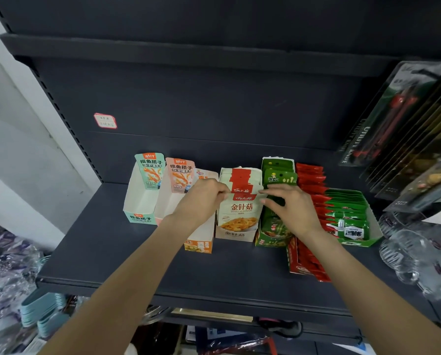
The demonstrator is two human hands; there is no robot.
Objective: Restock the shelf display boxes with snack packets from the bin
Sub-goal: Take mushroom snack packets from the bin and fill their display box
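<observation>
A white display box (pixel 236 234) stands mid-shelf, packed with white and red needle-mushroom packets (pixel 240 212). My left hand (pixel 201 198) pinches the top left edge of the front packet. My right hand (pixel 288 204) touches its top right edge with fingers stretched out, lying over the green box (pixel 272 239) of green packets. Left of my hands stand a teal box (pixel 137 201) and a pink box (pixel 167 201), each with one packet at the back. An orange box (pixel 200 242) lies partly under my left wrist. The bin is not in view.
Red packets in a red box (pixel 310 226) and a green tray of green packets (pixel 350 216) fill the shelf's right side. Glass cups (pixel 414 254) sit at the far right under hanging utility-knife packs (pixel 398 111). The dark shelf's front edge (pixel 188 290) runs below my arms.
</observation>
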